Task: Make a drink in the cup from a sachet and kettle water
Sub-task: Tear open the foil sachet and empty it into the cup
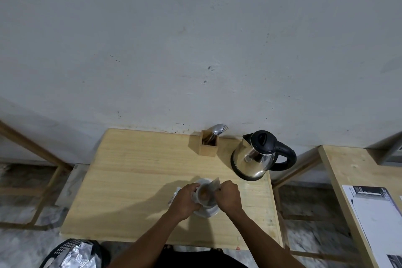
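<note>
Tipping sachet w/ right hand over cup; left hand steadying.

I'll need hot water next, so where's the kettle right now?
In the head view the kettle stands at the table's far right corner by the wall, right of the wooden cutlery holder, beyond the cup.

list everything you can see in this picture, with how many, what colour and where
table: one, light wood, centre, against the wall
kettle: one, steel with black lid and handle, back right of the table
cutlery holder: one, wood, back of the table, left of the kettle, spoon and fork inside
cup: one, pale, brownish inside, front centre
saucer: one, white, under the cup
sachet: one, blurred, tilted over the cup
bin: one, black, silver wrappers inside, floor at lower left
second table: one, light wood, right edge, printed sheets on it
left hand: holds the cup
right hand: holds the sachet
</note>
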